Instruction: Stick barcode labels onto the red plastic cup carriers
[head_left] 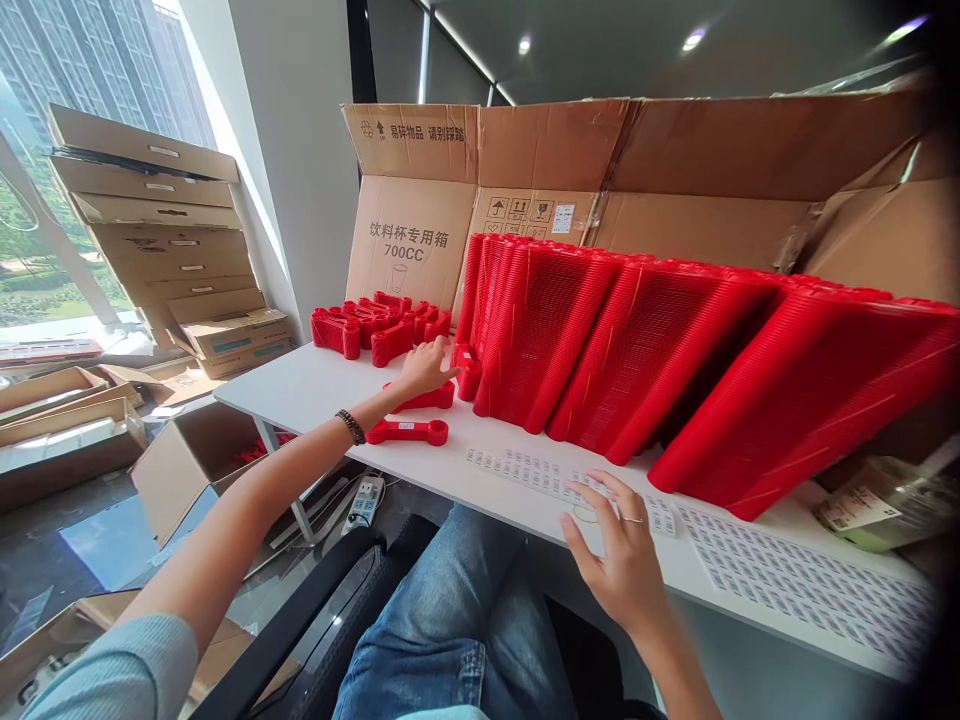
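My left hand (pixel 427 369) reaches over the table, thumb and fingers apart, close to a small upright bundle of red plastic pieces (pixel 469 374). I cannot tell whether the fingertips touch it. Just below this hand lies another small red bundle (pixel 426 398). Nearer the front edge, one flat red piece with rounded ends (pixel 409 431) bears a small white label. My right hand (pixel 619 560), fingers spread and a ring on one, hovers over a sheet of small printed labels (pixel 525 470). A thin yellowish rubber band (pixel 585 513) shows by its fingers.
Tall stacks of red pieces (pixel 547 330) lean along the table's back, before an opened cardboard box (pixel 420 230). Several small red bundles (pixel 390 325) stand at the far left. A larger label sheet (pixel 795 580) and a clear plastic container (pixel 862 505) are at right.
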